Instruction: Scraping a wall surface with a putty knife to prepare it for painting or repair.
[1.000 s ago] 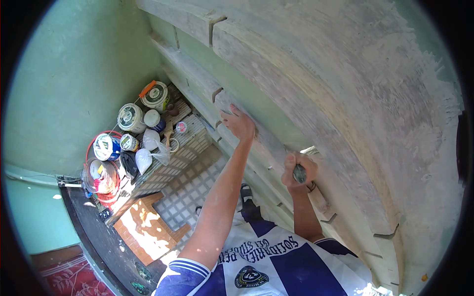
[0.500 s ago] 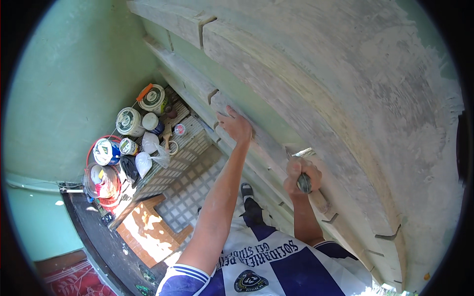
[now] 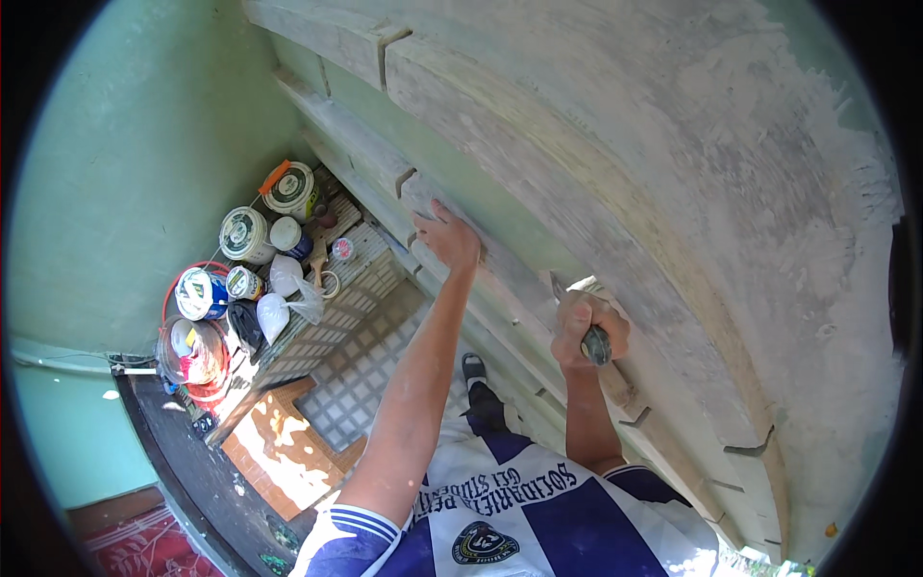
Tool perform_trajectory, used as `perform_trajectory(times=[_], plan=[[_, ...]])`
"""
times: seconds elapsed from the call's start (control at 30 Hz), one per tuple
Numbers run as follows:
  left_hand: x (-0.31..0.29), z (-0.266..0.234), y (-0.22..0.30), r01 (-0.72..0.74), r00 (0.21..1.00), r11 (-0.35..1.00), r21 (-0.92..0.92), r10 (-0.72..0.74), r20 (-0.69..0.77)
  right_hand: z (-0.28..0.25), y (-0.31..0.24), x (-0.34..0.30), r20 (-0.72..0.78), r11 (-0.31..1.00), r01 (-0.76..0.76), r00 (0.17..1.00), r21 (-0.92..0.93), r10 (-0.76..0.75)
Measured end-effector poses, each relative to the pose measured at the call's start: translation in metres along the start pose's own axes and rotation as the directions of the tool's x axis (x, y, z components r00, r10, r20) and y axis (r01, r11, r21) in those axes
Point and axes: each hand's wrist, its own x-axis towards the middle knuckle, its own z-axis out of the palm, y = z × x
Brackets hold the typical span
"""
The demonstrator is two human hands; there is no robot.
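Observation:
My right hand (image 3: 591,329) is closed around the dark rounded handle (image 3: 597,346) of what looks like a putty knife. Its thin metal blade (image 3: 583,285) shows just beyond my fist, against a pale raised band (image 3: 519,281) on the wall. Up and to the left, my left hand (image 3: 450,238) rests on the same band with its fingers apart, holding nothing. Grey-white filler streaks cover a wider curved band (image 3: 538,144) above. A narrow notch (image 3: 406,181) cuts the lower band close to my left fingertips.
Paint buckets (image 3: 244,234), tied plastic bags (image 3: 274,315), a brush (image 3: 318,258) and a tape roll (image 3: 330,285) crowd a ledge at the left. Below lie a tiled floor (image 3: 356,370) and an orange tiled step (image 3: 264,438). A dark-topped counter (image 3: 183,433) borders the lower left.
The view has shifted slightly. My right fist has turned a little around the handle; my left hand stays resting on the band.

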Motion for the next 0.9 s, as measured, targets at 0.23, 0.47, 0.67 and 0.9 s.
perform_trajectory(times=[0.23,0.47,0.67,0.9], plan=[[0.002,0.002,0.0,-0.019,1.0,1.0,-0.023,0.02,0.004,0.005,0.013,-0.018,-0.016,0.997,-0.046,0.999,0.063,0.047],[-0.002,0.002,-0.002,0.001,1.0,1.0,-0.022,-0.001,-0.003,0.009,-0.002,-0.003,0.028,0.999,0.04,0.999,0.001,-0.04],[0.0,0.001,-0.004,-0.011,1.0,0.999,-0.031,0.011,-0.018,0.004,0.001,-0.006,0.155,0.996,0.057,0.986,0.065,-0.066],[-0.004,-0.001,0.003,-0.008,1.0,0.999,-0.036,0.008,-0.013,0.003,-0.005,-0.002,0.042,0.984,0.096,0.994,0.149,-0.103]])
